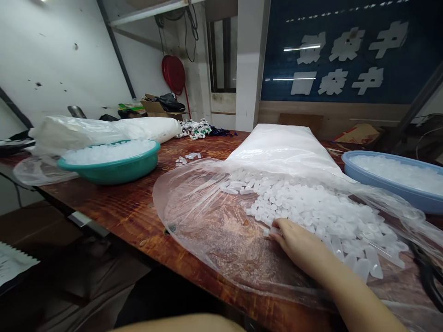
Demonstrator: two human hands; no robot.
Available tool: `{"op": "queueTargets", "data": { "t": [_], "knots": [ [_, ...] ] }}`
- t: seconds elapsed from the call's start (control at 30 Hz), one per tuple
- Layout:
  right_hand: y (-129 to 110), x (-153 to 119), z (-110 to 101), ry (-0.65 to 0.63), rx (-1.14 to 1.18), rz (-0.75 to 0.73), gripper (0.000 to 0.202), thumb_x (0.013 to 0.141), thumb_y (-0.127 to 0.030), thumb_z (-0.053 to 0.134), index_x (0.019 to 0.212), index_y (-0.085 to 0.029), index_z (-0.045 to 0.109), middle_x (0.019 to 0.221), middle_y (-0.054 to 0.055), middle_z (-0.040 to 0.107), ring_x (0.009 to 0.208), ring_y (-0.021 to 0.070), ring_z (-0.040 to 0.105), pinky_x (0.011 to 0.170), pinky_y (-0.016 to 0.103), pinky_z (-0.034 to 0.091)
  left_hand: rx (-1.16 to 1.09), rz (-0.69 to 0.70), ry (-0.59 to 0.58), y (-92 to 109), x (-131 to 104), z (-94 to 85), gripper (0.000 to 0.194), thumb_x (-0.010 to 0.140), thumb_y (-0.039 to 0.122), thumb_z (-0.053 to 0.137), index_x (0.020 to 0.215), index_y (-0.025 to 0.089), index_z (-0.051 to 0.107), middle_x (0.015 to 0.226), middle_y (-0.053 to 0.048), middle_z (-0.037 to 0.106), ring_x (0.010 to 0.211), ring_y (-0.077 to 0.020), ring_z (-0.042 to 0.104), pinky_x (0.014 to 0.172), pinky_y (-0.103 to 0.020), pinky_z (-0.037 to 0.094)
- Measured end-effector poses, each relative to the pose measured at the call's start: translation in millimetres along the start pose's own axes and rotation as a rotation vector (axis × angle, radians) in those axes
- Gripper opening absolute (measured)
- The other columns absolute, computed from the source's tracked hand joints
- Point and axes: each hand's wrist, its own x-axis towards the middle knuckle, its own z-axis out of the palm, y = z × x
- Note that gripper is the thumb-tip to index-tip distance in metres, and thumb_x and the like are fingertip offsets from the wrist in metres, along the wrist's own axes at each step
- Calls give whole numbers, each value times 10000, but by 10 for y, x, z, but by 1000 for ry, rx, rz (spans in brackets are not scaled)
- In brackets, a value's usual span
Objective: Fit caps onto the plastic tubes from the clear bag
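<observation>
The right hand reached in from the lower right, its grip low over the near edge of the pile. The grip was only slightly open: thumb and finger were drawn close together about a small white piece, pinching it at their tips. How firmly they pressed could not be told. The piece lay between the tips, and others touched or lay just beside them.

The pile spread beyond the hand and off to its right, made up of small, translucent white pieces. Longer, flat ones lay near the wrist and at the pile's far left edge. All of this rested on a clear plastic sheet, wrinkled and spread over the brown desk. Just behind the pile lay a big white bag.

The left hand was out of view, so its grip could not be told; a blurred forearm crossed the bottom edge.

A green basin filled with white pieces stood to the left, well apart from the right hand, and a blue basin, also filled, stood at the far right. Black handles lay at the right edge, near the pile. A few loose pieces lay between the green basin and the white bag.
</observation>
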Motion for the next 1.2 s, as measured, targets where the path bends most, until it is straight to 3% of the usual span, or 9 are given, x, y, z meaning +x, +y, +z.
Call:
{"op": "queueTargets", "data": {
  "t": [0.17,0.2,0.23,0.27,0.37,0.5,0.63,0.9,1.2],
  "knots": [
    [102,29,67,159,134,-48,293,890,-249,362,1115,-150,521,1079,121,597,988,214,589,837,344,483,291,2,289,15,313,-1005,371,893,212,433,1261,172,421,1288,-119,448,1159,-268,437,956,-436,363],
    [122,39,82,209,178,-56,308,883,-263,357,1107,-156,538,1075,121,594,992,217,588,842,349,483,597,-26,443,-12,440,-1220,490,850,149,444,1327,161,333,1348,-134,389,1226,-270,372,990,-400,328],
    [143,48,95,261,225,-51,314,875,-277,358,1084,-164,563,1061,118,599,982,220,593,835,352,488,685,-43,492,-54,574,-1410,652,777,100,509,1371,105,239,1434,-178,232,1308,-304,223,1048,-412,228],
    [164,55,103,303,272,-34,312,864,-290,369,1052,-174,590,1043,111,608,962,221,602,822,351,496,725,-59,491,-110,708,-1568,753,714,68,550,1381,74,201,1464,-195,126,1337,-318,123,1070,-415,167],
    [220,58,94,331,365,79,276,828,-323,451,1002,-218,636,993,70,644,862,211,635,758,331,520,784,-122,447,-314,1037,-1836,820,651,66,587,1376,48,205,1454,-221,144,1334,-315,153,1069,-392,176],
    [238,34,59,321,452,133,209,792,-329,530,928,-261,673,898,23,677,785,196,642,707,304,522,803,-186,444,-498,1222,-1901,700,761,171,566,1370,83,232,1425,-207,229,1296,-315,252,1029,-434,264],
    [200,45,85,360,509,47,203,809,-288,488,859,-251,682,880,27,686,828,198,641,742,311,508,790,-211,462,-556,1262,-1936,601,843,297,530,1361,158,259,1399,-151,280,1249,-316,316,985,-511,302],
    [153,67,61,342,461,96,254,851,-352,450,985,-249,640,919,38,657,802,188,626,707,302,510,779,-126,483,-665,1278,-1959,599,773,200,491,1348,216,325,1272,-136,416,1165,-273,425,943,-358,370],
    [165,30,53,373,429,70,253,848,-350,453,987,-239,633,947,50,655,810,193,624,665,293,519,814,-30,565,-735,1072,-1754,446,891,368,399,1302,195,402,1152,-119,501,1070,-259,484,922,-351,373]
  ]
}}
